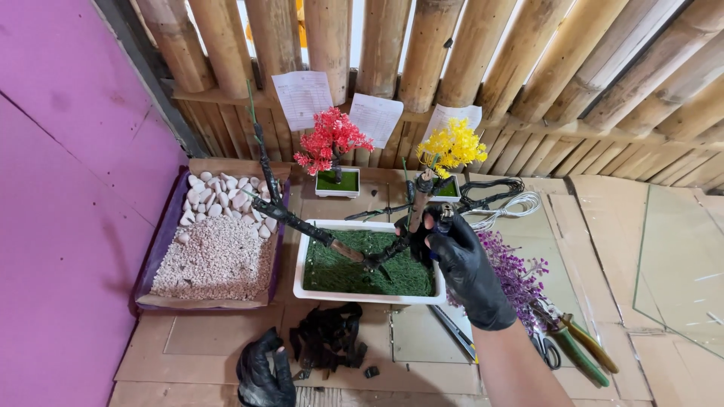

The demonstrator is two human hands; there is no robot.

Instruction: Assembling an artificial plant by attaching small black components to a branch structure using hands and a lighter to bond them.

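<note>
Branch (418, 197) sits pinched in our right grip (460, 260) above the tray (302, 260); our left grip (264, 371), curled beside black scraps (328, 335), pinches nothing we can tell.

three white paper sheets (375, 114), pinned on bamboo wall (483, 45)

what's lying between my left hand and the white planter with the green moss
In the head view, a pile of dark bark-like scraps lies on the cardboard between the left hand and the white planter.
</note>
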